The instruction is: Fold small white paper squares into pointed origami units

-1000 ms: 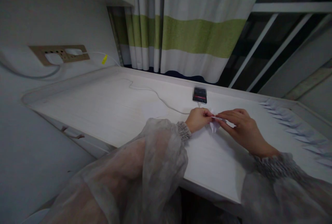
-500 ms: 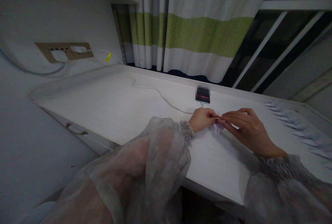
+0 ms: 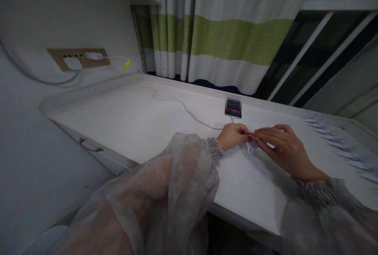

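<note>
A small piece of folded white paper (image 3: 251, 146) is held above the white desk between my two hands. My left hand (image 3: 233, 136) pinches it from the left, thumb and fingertips closed together. From the right, my right hand (image 3: 283, 145) presses thumb against fingers on the same paper, its fingertips touching those of the left. Parts of the paper are hidden behind the fingers. Left of my left wrist a flat white sheet of paper (image 3: 180, 123) lies on the desk.
A phone (image 3: 233, 108) lies behind my hands, with a white cable (image 3: 191, 114) running left towards the wall socket (image 3: 81, 59). Several folded white papers (image 3: 344, 154) form a row along the right side of the desk (image 3: 118, 109). A curtain (image 3: 230, 42) hangs behind the desk.
The view has shifted slightly, so everything sits a little further right. Both hands keep their hold on the paper, with hardly any finger movement visible.
</note>
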A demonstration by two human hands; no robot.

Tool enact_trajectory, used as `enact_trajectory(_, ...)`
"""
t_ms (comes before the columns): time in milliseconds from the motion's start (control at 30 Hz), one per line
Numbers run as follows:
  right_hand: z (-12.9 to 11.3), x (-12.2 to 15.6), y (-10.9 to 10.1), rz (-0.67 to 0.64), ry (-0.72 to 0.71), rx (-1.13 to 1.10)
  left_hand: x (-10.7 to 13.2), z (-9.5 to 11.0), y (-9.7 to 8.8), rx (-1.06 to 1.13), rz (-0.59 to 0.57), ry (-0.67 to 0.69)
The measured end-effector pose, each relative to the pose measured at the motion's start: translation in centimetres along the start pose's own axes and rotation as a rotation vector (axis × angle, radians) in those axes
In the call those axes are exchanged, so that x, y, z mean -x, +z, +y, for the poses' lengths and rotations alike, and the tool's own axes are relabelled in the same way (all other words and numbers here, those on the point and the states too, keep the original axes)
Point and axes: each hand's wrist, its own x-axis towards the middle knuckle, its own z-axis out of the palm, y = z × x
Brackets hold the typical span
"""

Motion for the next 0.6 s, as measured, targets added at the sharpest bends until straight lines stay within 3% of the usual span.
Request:
enact_trajectory(233,-0.04,0.08,0.19,0.032,0.083,-0.019,0.11,0.05,-0.03,0.004,-0.06,0.024)
enact_trajectory(600,0.54,0.42,0.38,-0.004,0.037,0.03,-0.2,-0.62,-0.19,-0.169,-0.081,0.084)
